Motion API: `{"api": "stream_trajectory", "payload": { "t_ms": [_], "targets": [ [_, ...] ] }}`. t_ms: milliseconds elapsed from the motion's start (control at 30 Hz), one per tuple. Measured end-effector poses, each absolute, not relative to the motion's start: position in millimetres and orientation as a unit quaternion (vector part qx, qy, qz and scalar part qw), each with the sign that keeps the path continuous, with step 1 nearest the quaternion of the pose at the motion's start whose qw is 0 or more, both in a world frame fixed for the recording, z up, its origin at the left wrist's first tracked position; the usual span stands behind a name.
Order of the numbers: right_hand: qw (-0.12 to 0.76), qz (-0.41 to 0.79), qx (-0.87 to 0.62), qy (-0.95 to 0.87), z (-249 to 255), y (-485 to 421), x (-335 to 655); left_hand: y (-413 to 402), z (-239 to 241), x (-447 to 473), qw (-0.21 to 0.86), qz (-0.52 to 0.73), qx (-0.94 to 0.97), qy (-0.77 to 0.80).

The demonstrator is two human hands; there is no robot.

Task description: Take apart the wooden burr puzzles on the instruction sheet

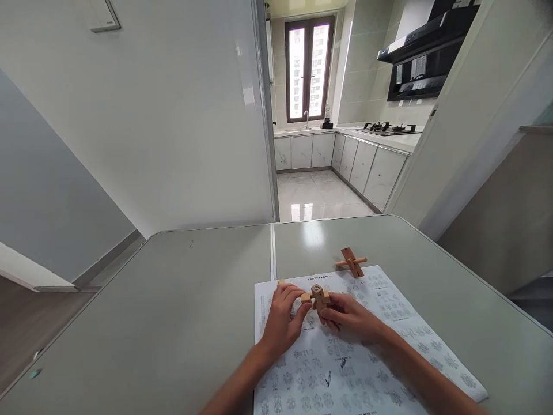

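Above the printed sheet [360,397], my right hand [352,318] grips a partly joined wooden block puzzle [318,295], its fingers wrapped round the lower and right side. My left hand [284,316] pinches a light wooden puzzle piece [306,298] between thumb and forefinger, at the left side of the joined blocks. Whether that piece is locked into the others or only touches them, I cannot tell. Just behind my left fingers, the end of another pale wooden piece [281,282] shows; the rest is hidden.
Past the sheet's far edge, a reddish wooden plank [353,263] lies crossed with a thin wooden rod [341,263]. The sheet carries rows of small diagrams and rests on a grey-green table [194,323] with a seam. Beyond are a wall and a kitchen doorway.
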State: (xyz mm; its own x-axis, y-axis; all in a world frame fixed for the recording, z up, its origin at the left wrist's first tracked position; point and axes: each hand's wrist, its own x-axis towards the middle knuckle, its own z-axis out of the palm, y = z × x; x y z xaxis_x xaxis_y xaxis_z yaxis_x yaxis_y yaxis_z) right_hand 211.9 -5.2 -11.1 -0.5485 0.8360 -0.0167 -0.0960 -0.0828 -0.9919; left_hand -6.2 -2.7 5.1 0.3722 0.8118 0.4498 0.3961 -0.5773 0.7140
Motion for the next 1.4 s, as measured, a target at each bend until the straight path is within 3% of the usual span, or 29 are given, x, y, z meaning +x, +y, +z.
{"api": "stream_trajectory", "payload": {
  "t_ms": [200,433,667,900,1167,1400],
  "targets": [
    [0.304,0.725,-0.221,-0.577,-9.6,-7.4,219.4,-2.8,14.4,-6.4,0.339,0.399,0.776,0.351],
    [0.236,0.816,-0.123,-0.514,-21.1,-8.5,227.4,-5.5,20.8,-5.5,0.368,0.385,0.783,0.321],
    [0.263,0.794,-0.153,-0.525,-11.9,-9.0,226.1,-5.2,17.5,-6.3,0.363,0.406,0.765,0.344],
    [0.320,0.701,-0.255,-0.584,-7.6,-12.3,208.8,-0.5,8.2,-7.9,0.243,0.449,0.758,0.406],
    [0.400,0.633,-0.336,-0.572,-11.8,-9.7,204.0,3.1,3.1,-12.1,0.054,0.408,0.783,0.467],
    [0.434,0.488,-0.465,-0.597,-13.8,-4.9,205.8,6.2,-5.6,-15.0,-0.004,0.372,0.783,0.498]
  ]
}}
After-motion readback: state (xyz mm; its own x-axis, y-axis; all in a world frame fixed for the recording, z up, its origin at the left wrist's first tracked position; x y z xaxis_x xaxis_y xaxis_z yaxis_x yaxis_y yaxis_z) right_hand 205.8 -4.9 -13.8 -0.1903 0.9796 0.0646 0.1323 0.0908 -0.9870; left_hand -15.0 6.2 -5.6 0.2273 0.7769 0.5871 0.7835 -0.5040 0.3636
